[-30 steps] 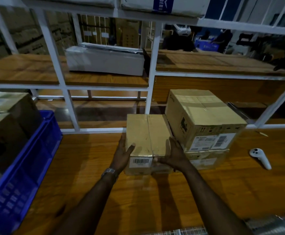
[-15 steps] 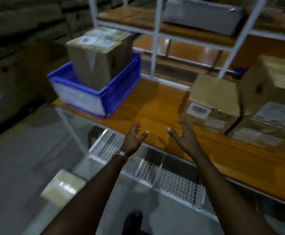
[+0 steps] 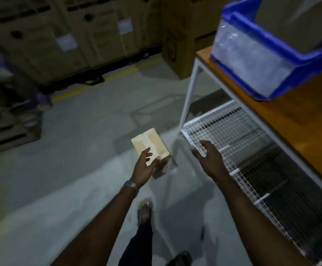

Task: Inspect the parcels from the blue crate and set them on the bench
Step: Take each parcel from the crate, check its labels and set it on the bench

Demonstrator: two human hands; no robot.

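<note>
The crate (image 3: 271, 60) is glossy blue plastic with a clear film over its near side. The table (image 3: 298, 116) has a smooth orange wood top on white painted metal legs, with a wire-mesh shelf (image 3: 233, 135) beneath. The small box (image 3: 149, 144) is matt cardboard, taped. The floor (image 3: 79, 150) is dull grey concrete.

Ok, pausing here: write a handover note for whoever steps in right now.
Left hand: open, reaching down at the small parcel lying on the floor by the bench leg; contact unclear.
Right hand: open, empty, above the wire shelf.
Blue crate on the bench holds a large parcel.
Done: nothing visible here.
Left: lift the small parcel, inspect, bench it; then the crate's.
</note>
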